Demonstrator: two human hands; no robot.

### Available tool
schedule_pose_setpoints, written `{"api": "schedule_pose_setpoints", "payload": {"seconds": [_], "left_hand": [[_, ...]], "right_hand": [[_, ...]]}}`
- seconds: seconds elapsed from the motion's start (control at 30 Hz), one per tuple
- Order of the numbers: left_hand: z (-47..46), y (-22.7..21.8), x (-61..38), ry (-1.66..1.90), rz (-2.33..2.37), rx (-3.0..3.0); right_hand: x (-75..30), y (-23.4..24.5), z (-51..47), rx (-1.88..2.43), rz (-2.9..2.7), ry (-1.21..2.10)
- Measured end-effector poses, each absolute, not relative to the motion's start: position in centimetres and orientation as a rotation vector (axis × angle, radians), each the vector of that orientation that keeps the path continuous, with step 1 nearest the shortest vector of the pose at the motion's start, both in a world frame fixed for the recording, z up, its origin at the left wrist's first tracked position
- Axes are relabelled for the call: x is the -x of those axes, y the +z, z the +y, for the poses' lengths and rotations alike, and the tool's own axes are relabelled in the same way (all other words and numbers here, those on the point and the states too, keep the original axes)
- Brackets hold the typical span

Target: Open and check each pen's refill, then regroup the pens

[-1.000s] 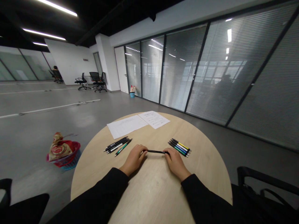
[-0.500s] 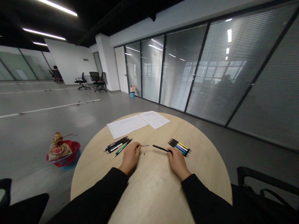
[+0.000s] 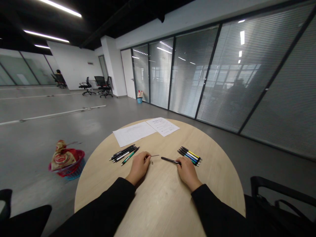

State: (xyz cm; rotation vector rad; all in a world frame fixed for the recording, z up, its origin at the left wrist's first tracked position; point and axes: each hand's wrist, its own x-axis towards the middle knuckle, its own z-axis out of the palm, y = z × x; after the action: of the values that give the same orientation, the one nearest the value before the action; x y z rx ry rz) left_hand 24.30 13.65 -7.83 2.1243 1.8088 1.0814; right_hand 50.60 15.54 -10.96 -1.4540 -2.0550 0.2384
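Note:
My left hand (image 3: 140,165) is closed in a pinch on a thin dark pen refill (image 3: 155,155), whose free end points right. Between the fingers of my right hand (image 3: 187,169) is a black pen barrel (image 3: 170,160), pointing left toward the refill; a small gap parts the two. A tiny pen tip piece (image 3: 152,163) lies on the table just beside my left fingertips. Left of that hand rest several pens (image 3: 123,152), mostly black, with a green pen (image 3: 130,156) closest. Beyond my right hand several pens (image 3: 190,155) with yellow, white, blue and green barrels lie side by side.
Two printed sheets (image 3: 134,133) lie at the far side of the round wooden table (image 3: 158,204). A basket (image 3: 80,163) holding a brown paper bag stands on the floor at left. A black chair (image 3: 281,189) is close on the right.
My left hand has shifted slightly right with the refill, bringing its end closer to the barrel. In my right hand the barrel sits a little lower and flatter.

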Motion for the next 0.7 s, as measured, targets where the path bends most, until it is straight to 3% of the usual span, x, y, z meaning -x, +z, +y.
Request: {"api": "schedule_pose_setpoints", "payload": {"seconds": [0.7], "left_hand": [[12.8, -6.8, -25.4, 0.981, 1.476, -2.15]], "right_hand": [[-50.1, -10.8, 15.2, 1.41, -2.048, 0.263]]}}
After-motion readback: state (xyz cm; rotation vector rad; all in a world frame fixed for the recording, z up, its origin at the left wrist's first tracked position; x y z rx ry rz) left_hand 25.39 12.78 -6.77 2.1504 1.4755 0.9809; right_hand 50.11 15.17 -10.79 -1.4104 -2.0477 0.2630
